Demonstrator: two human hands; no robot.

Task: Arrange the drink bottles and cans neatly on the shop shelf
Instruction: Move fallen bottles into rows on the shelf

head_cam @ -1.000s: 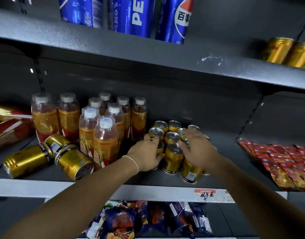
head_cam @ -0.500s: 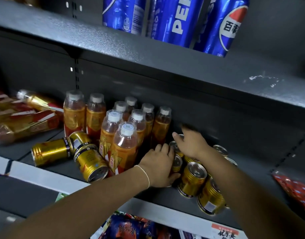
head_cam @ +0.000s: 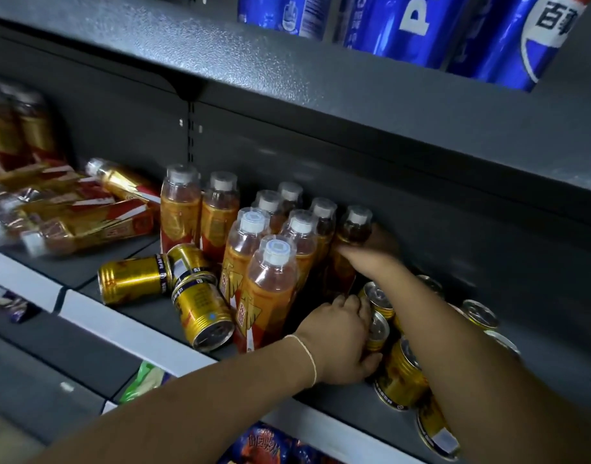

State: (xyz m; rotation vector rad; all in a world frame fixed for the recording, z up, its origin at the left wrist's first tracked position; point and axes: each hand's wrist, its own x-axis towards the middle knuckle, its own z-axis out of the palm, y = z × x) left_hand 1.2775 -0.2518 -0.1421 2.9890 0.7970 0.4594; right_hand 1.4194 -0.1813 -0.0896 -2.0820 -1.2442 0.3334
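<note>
Several orange drink bottles (head_cam: 269, 293) with white caps stand in a cluster on the dark shop shelf (head_cam: 146, 309). My right hand (head_cam: 371, 254) grips the rightmost bottle (head_cam: 352, 236) at the back of the cluster. My left hand (head_cam: 342, 343) rests low against upright gold cans (head_cam: 401, 376), its fingers curled on the can (head_cam: 376, 333) beside the bottles. Left of the bottles lie three gold cans on their sides (head_cam: 133, 279).
Blue Pepsi cans (head_cam: 404, 25) stand on the shelf above. Fallen bottles and red-gold packs (head_cam: 73, 216) are piled at the left. Snack bags (head_cam: 264, 443) fill the shelf below. The white price rail (head_cam: 126, 333) runs along the front edge.
My right hand has left the cans and reached back to the rightmost bottle. My left hand stays on the cans. The view has swung left.
</note>
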